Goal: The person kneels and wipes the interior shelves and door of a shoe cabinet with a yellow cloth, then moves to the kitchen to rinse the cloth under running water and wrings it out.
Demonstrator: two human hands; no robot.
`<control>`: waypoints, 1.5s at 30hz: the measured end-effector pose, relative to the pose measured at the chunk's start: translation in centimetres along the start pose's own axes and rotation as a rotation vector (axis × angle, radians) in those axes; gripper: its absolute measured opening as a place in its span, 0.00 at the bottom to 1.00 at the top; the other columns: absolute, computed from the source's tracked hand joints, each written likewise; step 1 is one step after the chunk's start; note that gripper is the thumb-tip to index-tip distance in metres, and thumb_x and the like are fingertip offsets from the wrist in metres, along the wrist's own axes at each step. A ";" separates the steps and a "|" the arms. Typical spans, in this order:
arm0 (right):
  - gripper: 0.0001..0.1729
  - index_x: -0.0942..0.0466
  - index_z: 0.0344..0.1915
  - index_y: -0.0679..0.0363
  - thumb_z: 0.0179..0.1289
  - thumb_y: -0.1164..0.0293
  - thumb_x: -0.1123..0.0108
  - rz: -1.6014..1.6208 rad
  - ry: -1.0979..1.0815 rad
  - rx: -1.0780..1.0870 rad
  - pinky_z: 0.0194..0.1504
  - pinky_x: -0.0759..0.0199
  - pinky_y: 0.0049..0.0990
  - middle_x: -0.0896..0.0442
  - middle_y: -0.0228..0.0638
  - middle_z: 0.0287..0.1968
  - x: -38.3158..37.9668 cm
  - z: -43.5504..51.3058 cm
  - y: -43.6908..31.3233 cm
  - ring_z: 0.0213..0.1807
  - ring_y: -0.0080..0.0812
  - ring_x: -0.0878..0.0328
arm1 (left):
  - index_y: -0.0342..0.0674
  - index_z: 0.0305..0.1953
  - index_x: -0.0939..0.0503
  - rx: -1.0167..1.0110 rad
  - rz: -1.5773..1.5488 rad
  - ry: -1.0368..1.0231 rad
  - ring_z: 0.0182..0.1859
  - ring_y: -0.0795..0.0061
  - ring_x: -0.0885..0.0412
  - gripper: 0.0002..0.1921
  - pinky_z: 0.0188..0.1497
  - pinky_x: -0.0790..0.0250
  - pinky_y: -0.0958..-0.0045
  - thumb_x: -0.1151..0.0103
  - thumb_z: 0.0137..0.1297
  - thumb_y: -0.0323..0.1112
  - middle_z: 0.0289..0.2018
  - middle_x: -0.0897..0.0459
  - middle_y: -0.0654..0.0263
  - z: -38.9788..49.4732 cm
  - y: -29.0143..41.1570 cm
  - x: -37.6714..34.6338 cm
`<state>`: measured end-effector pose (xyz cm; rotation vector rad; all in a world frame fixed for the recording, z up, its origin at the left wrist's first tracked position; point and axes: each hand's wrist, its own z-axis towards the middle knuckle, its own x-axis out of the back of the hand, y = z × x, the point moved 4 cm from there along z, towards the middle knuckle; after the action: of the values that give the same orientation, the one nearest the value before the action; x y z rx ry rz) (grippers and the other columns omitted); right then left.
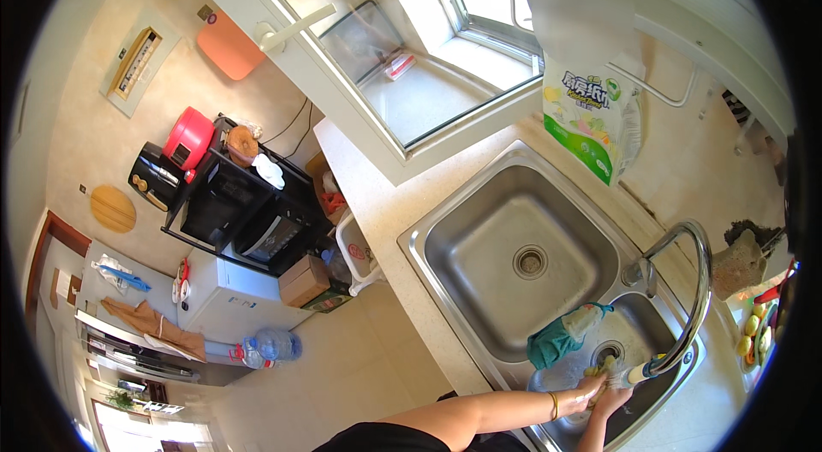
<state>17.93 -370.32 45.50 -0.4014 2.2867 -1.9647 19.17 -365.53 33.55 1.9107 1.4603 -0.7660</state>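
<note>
My left hand (587,388), with a bracelet at the wrist, and my right hand (615,399) are together over the smaller basin (642,323) of the steel double sink. Between them they hold a small yellowish-green item (598,381), too small and blurred to name. Water runs over it from the white nozzle (636,375) of the curved chrome faucet (703,285). A teal and pale cloth (559,336) hangs over the divider between the basins. Under my hands, what looks like a clear plastic container or bag (546,381) shows in part.
The larger basin (514,246) lies beyond the divider. An inward-swung window sash (359,118) overhangs the counter (372,208). A kitchen-towel pack (591,112) hangs by the wall. At the right are a tray of vegetables (754,336) and a brown sponge-like item (738,266).
</note>
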 end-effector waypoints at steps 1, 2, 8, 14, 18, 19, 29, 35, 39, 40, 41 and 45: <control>0.05 0.25 0.35 0.74 0.56 0.84 0.44 0.028 -0.045 -0.049 0.34 0.26 0.32 0.19 0.38 0.30 -0.5 0.0 -0.5 0.29 0.29 0.25 | 0.44 0.35 0.24 -0.025 -0.011 0.050 0.29 0.77 0.25 0.14 0.30 0.31 0.73 0.44 0.66 0.48 0.27 0.22 0.70 -0.6 0.3 0.3; 0.04 0.25 0.34 0.73 0.57 0.84 0.43 -0.089 0.043 0.061 0.34 0.27 0.31 0.19 0.38 0.30 0.0 0.0 0.9 0.29 0.29 0.25 | 0.44 0.34 0.24 -0.044 0.002 0.066 0.29 0.77 0.25 0.14 0.30 0.32 0.73 0.43 0.66 0.48 0.27 0.22 0.70 -0.7 1.0 -0.1; 0.13 0.27 0.46 0.68 0.68 0.69 0.45 -0.211 -0.031 -0.106 0.39 0.25 0.30 0.20 0.44 0.41 0.4 -1.7 2.0 0.40 0.33 0.22 | 0.44 0.34 0.25 -0.249 0.068 0.362 0.28 0.79 0.25 0.13 0.30 0.33 0.73 0.41 0.64 0.47 0.27 0.23 0.71 -4.0 2.2 -2.8; 0.33 0.35 0.63 0.64 0.72 0.49 0.58 -0.063 -0.433 -0.792 0.44 0.21 0.34 0.23 0.48 0.54 1.6 -2.5 0.2 0.49 0.45 0.20 | 0.41 0.45 0.23 -0.231 -0.148 0.197 0.33 0.74 0.21 0.22 0.37 0.27 0.71 0.38 0.62 0.54 0.35 0.19 0.66 -3.8 4.9 -1.7; 0.16 0.28 0.50 0.72 0.61 0.82 0.43 -0.052 -0.249 0.004 0.41 0.25 0.26 0.18 0.42 0.42 3.7 1.9 2.8 0.42 0.29 0.20 | 0.42 0.50 0.25 -0.050 0.139 0.287 0.46 0.76 0.23 0.24 0.48 0.29 0.70 0.42 0.64 0.56 0.41 0.19 0.66 -2.4 2.6 0.5; 0.16 0.28 0.50 0.72 0.61 0.82 0.43 -0.070 -0.258 -0.011 0.42 0.26 0.26 0.18 0.41 0.42 2.9 1.3 3.9 0.42 0.29 0.21 | 0.43 0.50 0.25 0.045 0.150 0.370 0.48 0.76 0.24 0.23 0.51 0.31 0.69 0.44 0.66 0.56 0.42 0.19 0.66 -2.9 1.6 0.4; 0.05 0.24 0.31 0.69 0.60 0.77 0.40 -0.260 0.041 0.100 0.32 0.32 0.31 0.20 0.40 0.27 -0.4 -3.4 -0.3 0.29 0.28 0.28 | 0.39 0.42 0.22 -0.020 -0.127 -0.074 0.40 0.75 0.24 0.14 0.46 0.31 0.74 0.48 0.67 0.43 0.36 0.20 0.65 -1.1 1.2 0.5; 0.23 0.31 0.57 0.64 0.64 0.70 0.43 0.415 -0.191 -0.355 0.48 0.30 0.31 0.22 0.40 0.50 2.8 1.1 6.1 0.47 0.33 0.25 | 0.37 0.44 0.23 0.018 0.204 -0.013 0.41 0.69 0.24 0.16 0.47 0.32 0.70 0.42 0.59 0.40 0.38 0.19 0.59 -1.8 2.9 -0.2; 0.27 0.34 0.63 0.58 0.66 0.66 0.43 0.075 -0.512 -0.462 0.51 0.30 0.30 0.24 0.34 0.54 3.2 2.4 5.3 0.51 0.28 0.26 | 0.35 0.45 0.23 -0.067 1.176 -0.291 0.42 0.66 0.24 0.18 0.47 0.33 0.68 0.38 0.54 0.38 0.39 0.19 0.54 -3.6 4.9 -4.3; 0.26 0.33 0.61 0.60 0.65 0.67 0.42 -0.014 -0.525 -0.412 0.49 0.30 0.29 0.23 0.35 0.51 3.9 3.6 6.0 0.50 0.29 0.25 | 0.35 0.45 0.24 -0.112 1.388 -0.232 0.42 0.65 0.24 0.19 0.47 0.33 0.67 0.38 0.53 0.38 0.39 0.19 0.53 -4.0 5.5 -4.8; 0.24 0.31 0.59 0.62 0.65 0.68 0.41 -0.103 -0.536 -0.360 0.48 0.29 0.29 0.22 0.35 0.49 4.6 4.8 6.6 0.48 0.29 0.25 | 0.35 0.45 0.23 -0.228 1.446 -0.087 0.44 0.61 0.24 0.20 0.49 0.33 0.65 0.37 0.52 0.38 0.41 0.20 0.50 -4.2 5.7 -4.5; 0.17 0.26 0.51 0.68 0.62 0.74 0.39 -0.172 -0.170 0.091 0.44 0.28 0.28 0.19 0.37 0.41 4.4 5.5 7.1 0.42 0.29 0.23 | 0.32 0.46 0.24 -0.717 1.178 0.616 0.55 0.52 0.28 0.20 0.55 0.34 0.60 0.39 0.58 0.42 0.55 0.25 0.47 -2.8 3.8 -0.6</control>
<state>14.14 -375.74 38.10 -0.7474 2.1132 -2.0145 22.92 -364.59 36.23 1.9766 0.4800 0.8205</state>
